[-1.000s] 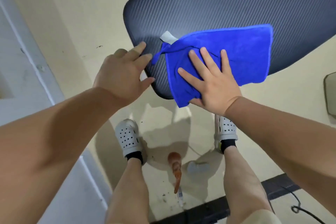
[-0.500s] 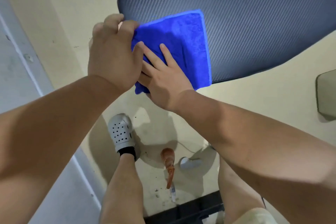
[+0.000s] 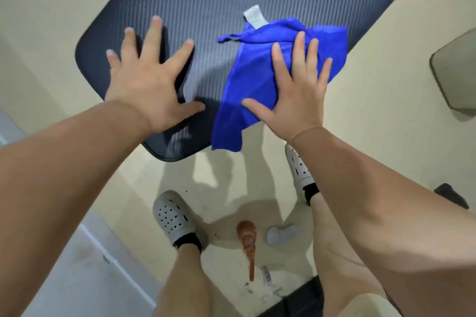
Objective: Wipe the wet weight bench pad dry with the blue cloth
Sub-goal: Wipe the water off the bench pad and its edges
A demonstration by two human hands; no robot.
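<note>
The dark ribbed weight bench pad fills the upper middle, its rounded end near me. The blue cloth lies crumpled on the pad's near right side, a white tag at its top and one corner hanging over the edge. My right hand presses flat on the cloth with fingers spread. Left of the cloth, my left hand rests flat on the bare pad, fingers apart, holding nothing.
Beige floor surrounds the bench. Below it are my two feet in white perforated clogs, a brown cone-shaped object and a small pale scrap. A grey-green panel sits at the right edge; a white panel lies lower left.
The cloth and my right hand slid from the pad's left end to the right. My left hand let go of the cloth and now lies flat on the pad.
</note>
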